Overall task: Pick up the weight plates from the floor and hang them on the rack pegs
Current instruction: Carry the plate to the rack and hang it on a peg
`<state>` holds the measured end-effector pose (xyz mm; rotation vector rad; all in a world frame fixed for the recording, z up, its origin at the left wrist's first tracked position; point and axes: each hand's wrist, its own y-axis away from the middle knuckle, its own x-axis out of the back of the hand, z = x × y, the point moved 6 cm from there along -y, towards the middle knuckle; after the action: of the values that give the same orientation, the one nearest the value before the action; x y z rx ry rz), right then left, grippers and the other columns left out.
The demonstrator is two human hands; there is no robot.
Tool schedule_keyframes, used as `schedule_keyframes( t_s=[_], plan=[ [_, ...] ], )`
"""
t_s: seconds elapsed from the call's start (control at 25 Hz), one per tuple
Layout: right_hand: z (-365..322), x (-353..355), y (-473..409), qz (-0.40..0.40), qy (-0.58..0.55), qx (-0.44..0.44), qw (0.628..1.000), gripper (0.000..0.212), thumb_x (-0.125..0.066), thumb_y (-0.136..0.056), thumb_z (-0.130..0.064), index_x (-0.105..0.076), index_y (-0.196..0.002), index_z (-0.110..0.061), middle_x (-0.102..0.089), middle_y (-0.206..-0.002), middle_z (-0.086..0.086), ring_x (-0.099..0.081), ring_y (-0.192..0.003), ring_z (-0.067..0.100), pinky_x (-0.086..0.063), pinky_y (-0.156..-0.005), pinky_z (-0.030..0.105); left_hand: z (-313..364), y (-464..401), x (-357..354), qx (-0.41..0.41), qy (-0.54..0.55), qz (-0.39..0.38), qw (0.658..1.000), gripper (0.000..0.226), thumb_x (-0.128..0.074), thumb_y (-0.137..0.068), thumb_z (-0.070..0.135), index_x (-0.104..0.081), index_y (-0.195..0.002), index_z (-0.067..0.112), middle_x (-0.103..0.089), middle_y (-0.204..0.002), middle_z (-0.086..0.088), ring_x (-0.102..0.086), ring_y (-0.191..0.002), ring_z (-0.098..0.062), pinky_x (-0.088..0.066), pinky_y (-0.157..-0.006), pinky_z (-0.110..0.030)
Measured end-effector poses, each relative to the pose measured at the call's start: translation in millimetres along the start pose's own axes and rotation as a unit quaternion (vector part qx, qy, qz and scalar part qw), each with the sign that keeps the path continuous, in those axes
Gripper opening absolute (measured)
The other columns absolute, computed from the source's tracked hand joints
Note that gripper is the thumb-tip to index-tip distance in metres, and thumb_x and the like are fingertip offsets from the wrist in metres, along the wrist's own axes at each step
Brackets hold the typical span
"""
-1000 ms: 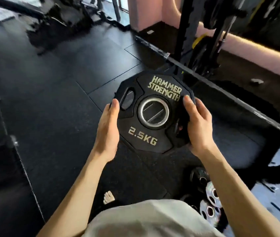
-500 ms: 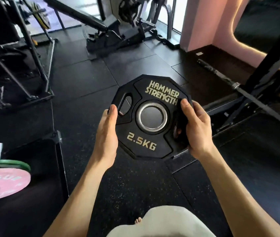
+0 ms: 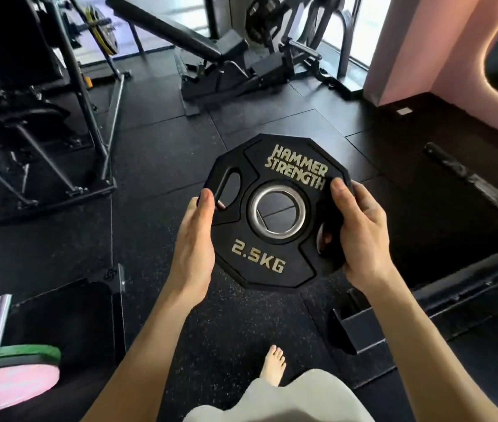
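Observation:
A black 2.5 kg weight plate point(image 3: 275, 166) marked HAMMER STRENGTH, with a steel-ringed centre hole, is held up in front of me above the floor, face toward the camera. My left hand point(image 3: 197, 242) grips its left edge, thumb on the front near a grip slot. My right hand point(image 3: 360, 236) grips its right edge, thumb on the face and fingers curled behind through the right slot. No rack peg for plates is clearly in view.
Black rubber floor tiles point(image 3: 156, 166) lie below. A loaded barbell end with green and pink plates point(image 3: 13, 376) sits bottom left. Bench and machine frames point(image 3: 220, 56) stand behind, a steel frame point(image 3: 89, 117) at left, a barbell point(image 3: 472, 184) and black platform edge point(image 3: 454, 287) at right. My bare foot point(image 3: 273, 365) is below.
The view has swung left, away from the rack and barbell, toward the bench and machines. The plate stays in both hands with the same grip, held slightly lower in view.

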<state>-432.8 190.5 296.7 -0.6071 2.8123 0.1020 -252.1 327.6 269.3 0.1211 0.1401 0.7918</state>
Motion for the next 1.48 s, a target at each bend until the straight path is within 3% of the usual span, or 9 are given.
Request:
schedule_keyframes(
  t_s=[0.08,0.36,0.6,0.72,1.0,1.16,1.28,1.4,1.48],
  plan=[
    [3.1,-16.8,-53.1,-0.006,0.009,-0.002,1.0,0.015,-0.055,-0.097,-0.03,-0.064,-0.099,-0.017,-0.067,-0.081,0.008,-0.054,-0.043,0.008,-0.044,-0.041,0.022,4.7,-57.4,-1.3,0.004,0.001,0.014,1.0,0.086,-0.055,-0.056,0.093,-0.053,-0.131,0.05,-0.035,-0.156,0.012,-0.036,-0.142,-0.013,-0.029,-0.116,-0.051],
    [19.2,-58.6,-243.9,0.013,0.037,0.002,0.999,0.018,-0.052,-0.099,-0.03,-0.062,-0.1,-0.015,-0.059,-0.078,0.022,-0.044,-0.035,0.02,-0.04,-0.035,0.027,16.3,-272.9,-29.5,0.01,-0.011,-0.027,1.0,0.1,-0.053,-0.062,0.092,-0.04,-0.145,0.039,-0.041,-0.153,0.01,-0.04,-0.14,-0.015,-0.031,-0.114,-0.052],
    [26.5,-82.4,-409.6,0.101,0.036,0.012,0.994,0.017,-0.051,-0.099,-0.032,-0.061,-0.1,-0.018,-0.059,-0.074,0.017,-0.047,-0.037,0.018,-0.041,-0.036,0.028,50.1,-474.3,-81.2,-0.003,-0.041,-0.137,0.99,0.09,-0.05,-0.07,0.088,-0.043,-0.144,0.037,-0.041,-0.154,0.007,-0.037,-0.142,-0.016,-0.028,-0.116,-0.054],
    [20.5,-79.9,-482.1,0.156,0.032,0.014,0.987,0.016,-0.051,-0.098,-0.033,-0.061,-0.101,-0.021,-0.063,-0.08,0.016,-0.049,-0.045,0.027,-0.042,-0.039,0.031,68.1,-560.6,-124.7,0.005,-0.048,-0.189,0.981,0.071,-0.049,-0.072,0.087,-0.06,-0.124,0.041,-0.041,-0.154,0.001,-0.037,-0.142,-0.019,-0.027,-0.116,-0.054],
    [13.2,-20.2,-665.5,0.245,0.018,0.053,0.968,0.021,-0.051,-0.098,-0.034,-0.062,-0.109,-0.02,-0.072,-0.089,0.005,-0.058,-0.048,0.015,-0.047,-0.042,0.027,90.7,-739.5,-273.5,-0.033,-0.066,-0.299,0.951,0.04,-0.044,-0.079,0.081,-0.061,-0.1,0.051,-0.057,-0.138,0.005,-0.047,-0.135,-0.013,-0.03,-0.116,-0.05],
    [1.8,25.6,-774.1,0.272,0.01,0.056,0.961,0.022,-0.052,-0.098,-0.036,-0.063,-0.108,-0.021,-0.073,-0.092,0.002,-0.061,-0.055,0.016,-0.049,-0.046,0.029,103.0,-830.7,-363.0,-0.022,-0.079,-0.326,0.942,0.054,-0.043,-0.083,0.077,-0.061,-0.099,0.029,-0.06,-0.127,-0.016,-0.056,-0.123,-0.026,-0.036,-0.109,-0.061],
    [-13.9,63.9,-856.3,0.285,0.013,0.057,0.957,0.025,-0.052,-0.098,-0.037,-0.062,-0.11,-0.018,-0.072,-0.087,0.003,-0.054,-0.046,0.017,-0.044,-0.042,0.03,114.1,-897.1,-437.6,-0.032,-0.07,-0.347,0.935,0.064,-0.04,-0.091,0.065,-0.055,-0.111,0.006,-0.066,-0.105,-0.015,-0.06,-0.106,-0.024,-0.041,-0.102,-0.058],
    [-34.0,100.6,-926.7,0.305,0.024,0.069,0.95,0.02,-0.053,-0.097,-0.035,-0.064,-0.106,-0.02,-0.07,-0.089,-0.002,-0.056,-0.049,0.009,-0.046,-0.046,0.029,122.1,-952.4,-507.9,-0.027,-0.068,-0.367,0.927,0.066,-0.041,-0.088,0.069,-0.056,-0.113,0.009,-0.066,-0.107,-0.008,-0.061,-0.105,-0.022,-0.044,-0.099,-0.046],
    [-41.7,126.3,-971.2,0.324,0.031,0.078,0.942,0.016,-0.054,-0.097,-0.035,-0.065,-0.101,-0.024,-0.069,-0.09,-0.005,-0.058,-0.056,0.003,-0.048,-0.055,0.028,120.2,-991.7,-553.0,-0.027,-0.078,-0.381,0.921,0.071,-0.042,-0.085,0.075,-0.057,-0.118,0.014,-0.063,-0.12,-0.01,-0.06,-0.112,-0.025,-0.041,-0.107,-0.056]
  ],
)
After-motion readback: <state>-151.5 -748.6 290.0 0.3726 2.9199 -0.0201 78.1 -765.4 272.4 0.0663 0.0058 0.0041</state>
